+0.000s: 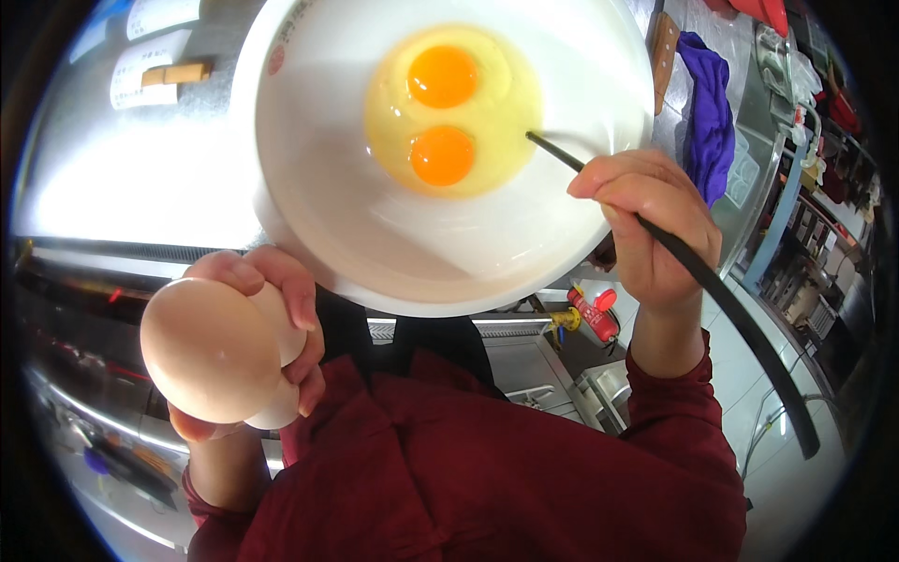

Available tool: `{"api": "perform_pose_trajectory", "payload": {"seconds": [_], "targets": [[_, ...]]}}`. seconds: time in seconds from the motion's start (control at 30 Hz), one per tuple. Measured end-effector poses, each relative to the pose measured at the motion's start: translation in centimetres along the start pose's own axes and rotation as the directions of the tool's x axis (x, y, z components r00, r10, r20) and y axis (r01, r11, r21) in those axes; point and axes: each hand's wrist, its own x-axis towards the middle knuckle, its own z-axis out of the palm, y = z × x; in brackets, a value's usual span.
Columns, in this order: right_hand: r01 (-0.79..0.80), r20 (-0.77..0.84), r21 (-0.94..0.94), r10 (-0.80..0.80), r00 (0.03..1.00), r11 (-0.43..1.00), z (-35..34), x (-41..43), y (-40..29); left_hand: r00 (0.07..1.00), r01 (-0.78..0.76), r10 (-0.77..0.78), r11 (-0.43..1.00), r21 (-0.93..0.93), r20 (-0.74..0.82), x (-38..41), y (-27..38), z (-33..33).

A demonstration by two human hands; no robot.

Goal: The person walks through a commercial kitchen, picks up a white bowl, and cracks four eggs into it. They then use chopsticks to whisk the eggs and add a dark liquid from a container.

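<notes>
A large white bowl [330,260] stands before me with two raw eggs in it. Their orange yolks, an upper yolk [442,76] and a lower yolk [442,156], look whole and sit in a pool of clear egg white [506,91]. At the lower left of the bowl, my left hand [295,295] is closed around several pale shell eggs [211,351]; the frontmost hides part of the others. Over the bowl's right rim, my right hand [653,211] grips black chopsticks [730,309], seen almost as one stick. Their thin tips are at the right edge of the egg white.
Paper slips [151,74] with writing and a wooden clip [175,74] lie on the steel counter [140,168] at left. Right of the bowl are a purple cloth [706,112] and a wooden piece [664,60]. A red fire extinguisher [593,316] stands below on the tiled floor.
</notes>
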Motion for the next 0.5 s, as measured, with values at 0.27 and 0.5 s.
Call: {"api": "perform_pose_trajectory", "payload": {"seconds": [0.27, 0.5], "targets": [[-0.086, 0.133, 0.142, 0.067, 0.989, 0.986, -0.6, 0.3, -1.6, 0.995, 0.071, -0.059, 0.986, 0.151, -0.079, -0.1, 0.4, 0.6], [-0.112, 0.212, 0.181, 0.073, 0.975, 0.977, -1.2, 1.0, -1.8, 0.996, 0.065, -0.057, 0.989, 0.13, -0.062, -0.4, 0.3, 0.2]]}}
